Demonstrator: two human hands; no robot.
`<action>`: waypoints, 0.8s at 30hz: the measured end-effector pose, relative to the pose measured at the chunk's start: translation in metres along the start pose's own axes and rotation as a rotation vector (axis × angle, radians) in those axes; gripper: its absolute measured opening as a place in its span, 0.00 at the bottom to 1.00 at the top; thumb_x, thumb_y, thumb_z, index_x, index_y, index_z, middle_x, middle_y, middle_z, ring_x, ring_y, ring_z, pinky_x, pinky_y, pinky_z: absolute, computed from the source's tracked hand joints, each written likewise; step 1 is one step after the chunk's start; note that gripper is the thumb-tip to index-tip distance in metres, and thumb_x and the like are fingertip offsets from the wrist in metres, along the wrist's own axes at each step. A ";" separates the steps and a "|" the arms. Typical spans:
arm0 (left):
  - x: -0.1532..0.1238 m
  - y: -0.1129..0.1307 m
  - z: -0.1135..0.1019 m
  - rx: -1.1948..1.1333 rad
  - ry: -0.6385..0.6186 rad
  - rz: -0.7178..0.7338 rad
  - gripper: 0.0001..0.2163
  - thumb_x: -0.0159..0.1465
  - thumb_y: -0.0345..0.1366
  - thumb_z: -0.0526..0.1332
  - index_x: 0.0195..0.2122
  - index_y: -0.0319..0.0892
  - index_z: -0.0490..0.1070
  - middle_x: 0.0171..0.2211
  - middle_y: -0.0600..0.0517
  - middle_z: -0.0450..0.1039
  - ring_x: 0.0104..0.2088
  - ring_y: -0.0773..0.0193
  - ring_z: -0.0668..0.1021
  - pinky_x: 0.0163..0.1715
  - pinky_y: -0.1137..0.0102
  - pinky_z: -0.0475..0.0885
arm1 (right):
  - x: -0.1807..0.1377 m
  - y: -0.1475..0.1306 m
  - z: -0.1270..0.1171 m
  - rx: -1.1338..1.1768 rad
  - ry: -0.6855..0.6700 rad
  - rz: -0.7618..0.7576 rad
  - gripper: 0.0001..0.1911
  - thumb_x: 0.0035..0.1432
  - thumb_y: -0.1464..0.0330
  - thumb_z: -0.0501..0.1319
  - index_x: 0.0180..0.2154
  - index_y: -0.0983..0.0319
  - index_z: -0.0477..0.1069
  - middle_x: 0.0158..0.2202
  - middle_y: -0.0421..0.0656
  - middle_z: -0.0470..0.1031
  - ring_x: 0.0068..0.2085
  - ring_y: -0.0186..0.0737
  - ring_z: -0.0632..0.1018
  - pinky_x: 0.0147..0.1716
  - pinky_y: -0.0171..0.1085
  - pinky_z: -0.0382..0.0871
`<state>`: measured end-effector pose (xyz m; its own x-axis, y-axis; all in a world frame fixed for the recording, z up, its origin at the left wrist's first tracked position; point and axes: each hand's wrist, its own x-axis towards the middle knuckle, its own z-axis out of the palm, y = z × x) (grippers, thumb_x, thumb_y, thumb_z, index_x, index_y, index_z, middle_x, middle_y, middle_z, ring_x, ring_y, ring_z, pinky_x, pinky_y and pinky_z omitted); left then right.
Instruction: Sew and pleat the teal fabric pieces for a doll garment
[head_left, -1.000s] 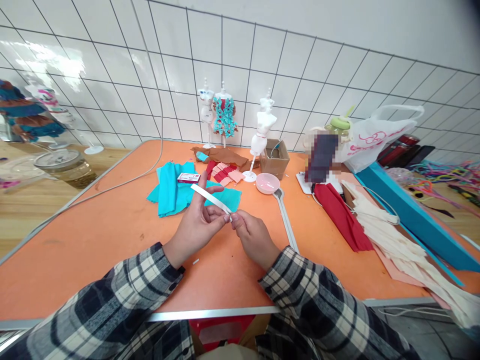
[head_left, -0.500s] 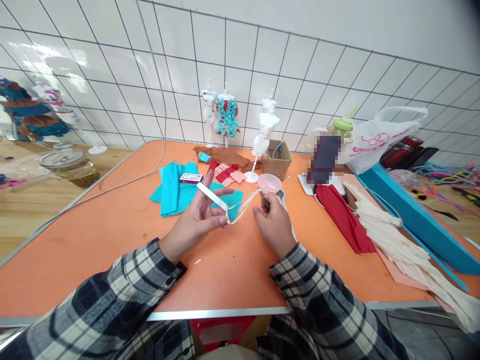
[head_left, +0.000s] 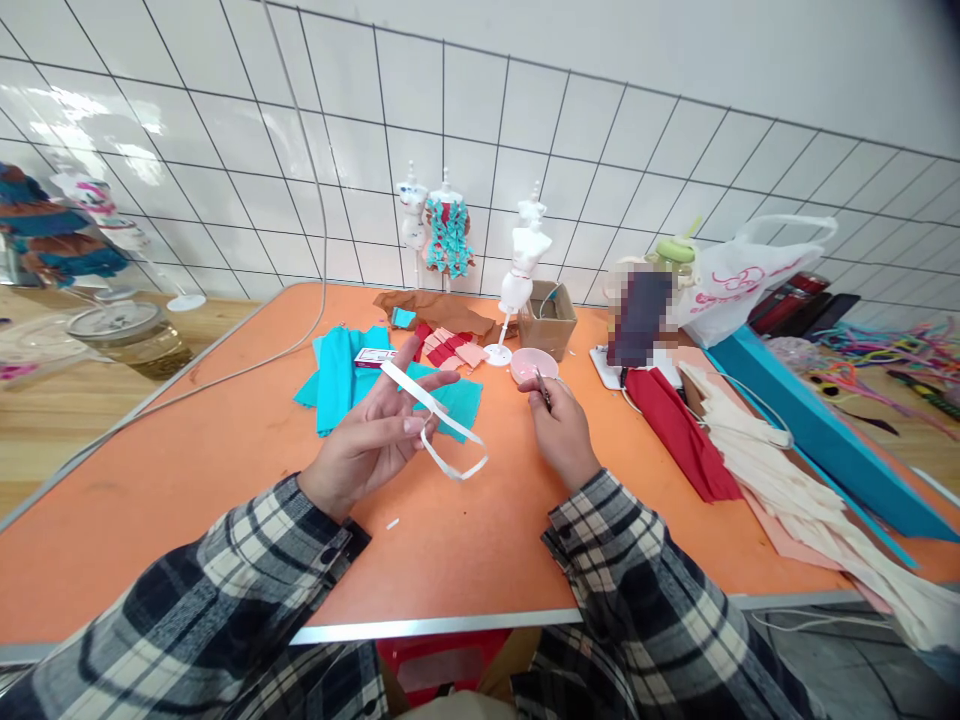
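Over the orange table, my left hand (head_left: 367,445) holds a narrow white strip (head_left: 422,386), ribbon-like. It lies across the fingers, two of them stretched out, and its far end hangs in a loop to the right. My right hand (head_left: 564,430) is closed around a small dark metal tool (head_left: 544,387); its tip points at a pink dish (head_left: 534,364), and most of it is hidden in the fist. Behind my left hand lie turquoise cloth (head_left: 337,385) and a small flat box (head_left: 373,357). Red and pink cloth pieces (head_left: 450,346) are just beyond.
Small white dress forms stand at the back, one wearing a turquoise ruffled piece (head_left: 448,238), another bare (head_left: 520,260). A cardboard box (head_left: 551,325) is beside them. On the right lie red cloth (head_left: 675,430), cream cloth (head_left: 780,480) and a long blue box (head_left: 832,440).
My right hand has moved slightly right, away from the strip, whose far end now hangs free from my left hand. My left hand has shifted a little left.
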<state>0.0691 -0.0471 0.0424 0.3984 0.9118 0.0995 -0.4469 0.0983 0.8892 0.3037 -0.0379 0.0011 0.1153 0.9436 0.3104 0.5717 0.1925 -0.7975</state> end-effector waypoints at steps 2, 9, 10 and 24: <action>0.000 -0.001 0.001 0.000 -0.007 -0.015 0.44 0.50 0.28 0.67 0.66 0.60 0.51 0.55 0.48 0.70 0.27 0.72 0.70 0.27 0.74 0.69 | -0.005 -0.009 0.003 0.270 -0.137 0.004 0.14 0.63 0.63 0.53 0.41 0.61 0.73 0.40 0.46 0.73 0.38 0.41 0.72 0.36 0.38 0.65; 0.002 0.000 0.000 -0.047 0.017 -0.032 0.42 0.52 0.26 0.65 0.66 0.60 0.52 0.55 0.48 0.70 0.30 0.72 0.72 0.36 0.68 0.74 | -0.018 -0.029 0.012 0.622 -0.486 0.055 0.14 0.49 0.58 0.68 0.28 0.63 0.72 0.34 0.41 0.70 0.33 0.33 0.69 0.30 0.32 0.61; 0.003 0.002 -0.001 -0.044 0.029 -0.029 0.42 0.52 0.25 0.65 0.65 0.59 0.53 0.55 0.48 0.70 0.29 0.72 0.71 0.32 0.71 0.73 | -0.017 -0.028 0.011 0.630 -0.466 0.097 0.14 0.49 0.58 0.68 0.29 0.63 0.72 0.32 0.40 0.70 0.30 0.31 0.67 0.27 0.32 0.59; 0.006 0.013 -0.006 -0.037 0.114 0.055 0.32 0.48 0.26 0.64 0.57 0.52 0.68 0.48 0.48 0.73 0.26 0.72 0.69 0.22 0.75 0.66 | -0.013 -0.022 0.006 1.043 -0.392 0.387 0.14 0.44 0.62 0.69 0.31 0.62 0.71 0.23 0.35 0.62 0.20 0.25 0.48 0.14 0.30 0.37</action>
<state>0.0608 -0.0385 0.0524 0.2799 0.9554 0.0946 -0.4961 0.0596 0.8662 0.2846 -0.0526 0.0111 -0.2264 0.9707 -0.0800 -0.4077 -0.1690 -0.8973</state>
